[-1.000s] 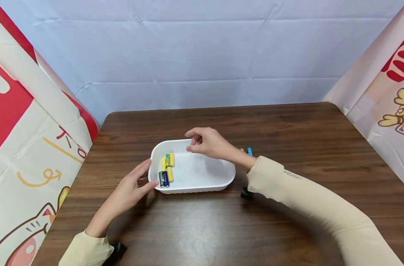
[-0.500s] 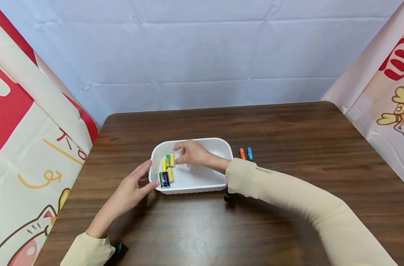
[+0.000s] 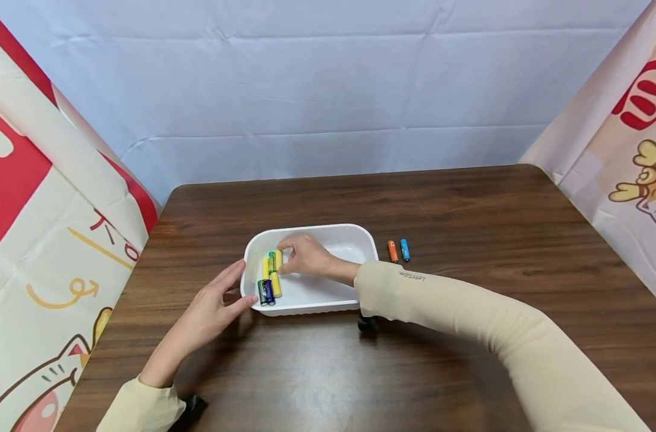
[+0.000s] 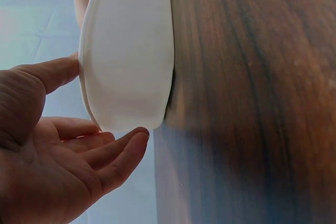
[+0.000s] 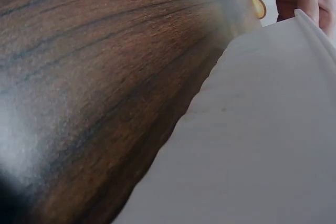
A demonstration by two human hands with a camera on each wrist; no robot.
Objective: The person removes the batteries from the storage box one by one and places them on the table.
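Observation:
In the head view a white plastic tray (image 3: pixel 355 237) stands on the table. My left hand (image 3: pixel 211 306) touches its left end with thumb and fingers nearly straight; in the left wrist view the thumb (image 4: pixel 58 73) meets the rim. Inside the tray, my right hand (image 3: pixel 309 257) pinches a yellow battery (image 3: pixel 278 259) between thumb and index finger, at its two ends. Close beside it lie a green-and-yellow battery (image 3: pixel 271 261) and another yellow one (image 3: pixel 265 267). Nearer me are a third yellow battery (image 3: pixel 276 284), a dark green battery (image 3: pixel 262 292) and a dark blue battery (image 3: pixel 270 291).
To the right of the tray, an orange battery (image 3: pixel 393 251) and a blue battery (image 3: pixel 405 249) lie on the brown wooden table (image 3: pixel 468 222). A pale cloth backdrop (image 3: pixel 328 90) hangs behind the table, and printed cloths hang at both sides.
My right hand has moved left and down into the tray, from above its far rim to the yellow battery. The orange and blue batteries have come into full view. My left hand has stayed put.

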